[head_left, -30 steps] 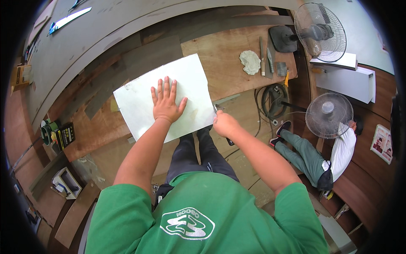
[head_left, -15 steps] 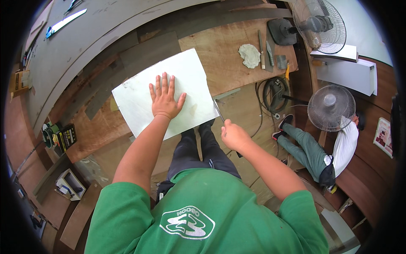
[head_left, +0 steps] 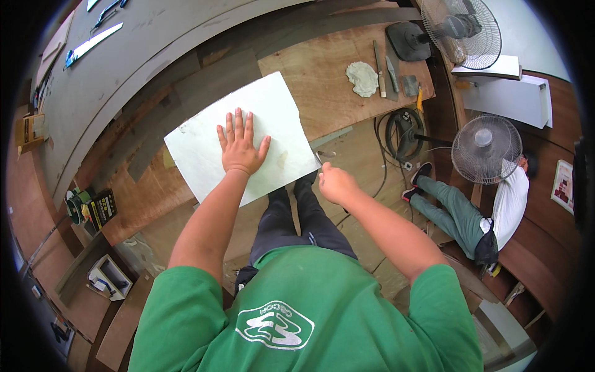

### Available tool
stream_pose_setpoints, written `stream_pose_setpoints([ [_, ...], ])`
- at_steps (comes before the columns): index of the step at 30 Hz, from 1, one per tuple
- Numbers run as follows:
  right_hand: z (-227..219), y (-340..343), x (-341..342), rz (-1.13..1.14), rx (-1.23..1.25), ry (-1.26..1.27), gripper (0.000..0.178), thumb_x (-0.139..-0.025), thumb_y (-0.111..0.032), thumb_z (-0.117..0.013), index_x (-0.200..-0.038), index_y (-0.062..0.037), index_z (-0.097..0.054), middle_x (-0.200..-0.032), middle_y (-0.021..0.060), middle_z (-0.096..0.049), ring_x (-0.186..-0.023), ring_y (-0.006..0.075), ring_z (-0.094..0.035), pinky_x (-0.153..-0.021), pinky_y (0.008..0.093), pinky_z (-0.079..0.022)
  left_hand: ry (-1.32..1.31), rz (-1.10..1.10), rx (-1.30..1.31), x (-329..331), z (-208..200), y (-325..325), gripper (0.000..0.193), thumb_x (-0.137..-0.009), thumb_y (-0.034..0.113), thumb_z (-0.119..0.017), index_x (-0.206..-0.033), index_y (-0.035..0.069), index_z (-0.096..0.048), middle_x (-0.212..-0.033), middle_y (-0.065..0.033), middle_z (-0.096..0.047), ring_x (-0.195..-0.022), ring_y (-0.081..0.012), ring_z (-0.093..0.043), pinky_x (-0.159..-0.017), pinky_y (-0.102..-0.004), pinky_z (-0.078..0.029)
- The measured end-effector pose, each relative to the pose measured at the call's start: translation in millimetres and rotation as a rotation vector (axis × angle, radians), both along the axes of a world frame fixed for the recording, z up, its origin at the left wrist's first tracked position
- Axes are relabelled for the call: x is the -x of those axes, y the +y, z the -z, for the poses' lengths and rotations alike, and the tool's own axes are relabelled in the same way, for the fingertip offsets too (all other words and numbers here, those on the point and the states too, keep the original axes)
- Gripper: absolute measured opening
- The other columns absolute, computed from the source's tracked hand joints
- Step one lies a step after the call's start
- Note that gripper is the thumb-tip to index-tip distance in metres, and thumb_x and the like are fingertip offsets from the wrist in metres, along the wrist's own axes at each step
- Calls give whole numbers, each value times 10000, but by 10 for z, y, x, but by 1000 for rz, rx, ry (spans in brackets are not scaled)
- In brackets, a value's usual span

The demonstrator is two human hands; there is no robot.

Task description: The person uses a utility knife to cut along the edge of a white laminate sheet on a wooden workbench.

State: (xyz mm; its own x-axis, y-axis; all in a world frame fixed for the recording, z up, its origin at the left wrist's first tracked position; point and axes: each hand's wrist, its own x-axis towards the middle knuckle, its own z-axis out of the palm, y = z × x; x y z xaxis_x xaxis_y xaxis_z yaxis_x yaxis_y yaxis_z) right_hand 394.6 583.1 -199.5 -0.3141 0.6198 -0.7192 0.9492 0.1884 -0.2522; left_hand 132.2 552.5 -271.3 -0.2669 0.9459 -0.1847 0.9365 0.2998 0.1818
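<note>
A white rectangular sheet [head_left: 285,118] lies over the wooden board, its near edge sticking out toward my legs. My left hand [head_left: 242,147] rests flat on the sheet with the fingers spread. In a closed grip beside the sheet's lower right corner, my right hand [head_left: 338,185] holds a slim, dark metal file [head_left: 319,160]. Its blade lies along the sheet's right edge; most of the handle is hidden by the hand.
On the board [head_left: 316,68] lie a crumpled pale cloth [head_left: 362,79], a narrow bar [head_left: 379,65] and a small grey block [head_left: 409,85]. Two fans [head_left: 486,149] stand at right. Another person [head_left: 458,223] is by the lower fan. A blue-handled saw [head_left: 93,44] lies far left.
My right hand and the file have moved slightly up and left along the sheet's edge, leaving less blade showing. My left hand stays flat on the sheet.
</note>
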Motion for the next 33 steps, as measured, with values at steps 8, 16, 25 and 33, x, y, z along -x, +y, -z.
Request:
stream_pose_setpoints([
  [8, 24, 71, -384, 508, -2, 190, 300, -970, -290, -654, -960, -1, -574, -805, 202, -683, -740, 395, -666, -702, 497, -550, 6, 5, 4, 28, 0, -20, 812, -992, 610, -456, -1637, 151, -276, -1727, -107, -161, -1605, -300, -57, -1279, -512, 15],
  [16, 441, 219, -182, 996, 290, 497, 188, -942, -192, -726, -871, -42, -636, -717, -3, -578, -625, 94, -532, -568, 311, -438, 23, 12, -4, 14, 20, -20, 817, -993, 603, -459, -1642, 151, -259, -1731, -109, -141, -1606, -303, -53, -1279, -512, 10],
  [25, 776, 308, -60, 1028, 409, 511, 148, -911, -174, -729, -844, -70, -648, -730, -11, -575, -657, 113, -493, -606, 314, -404, 58, 10, 20, 16, 36, -18, 821, -987, 626, -450, -1642, 164, -269, -1734, -95, -135, -1607, -293, -26, -1282, -511, 22],
  [33, 1046, 290, -18, 987, 268, 400, 215, -821, -193, -753, -789, -20, -628, -715, 85, -635, -658, 211, -578, -628, 381, -466, 63, 15, 48, 35, 9, -13, 830, -992, 622, -445, -1647, 155, -242, -1735, -107, -118, -1608, -296, -14, -1281, -506, 35],
])
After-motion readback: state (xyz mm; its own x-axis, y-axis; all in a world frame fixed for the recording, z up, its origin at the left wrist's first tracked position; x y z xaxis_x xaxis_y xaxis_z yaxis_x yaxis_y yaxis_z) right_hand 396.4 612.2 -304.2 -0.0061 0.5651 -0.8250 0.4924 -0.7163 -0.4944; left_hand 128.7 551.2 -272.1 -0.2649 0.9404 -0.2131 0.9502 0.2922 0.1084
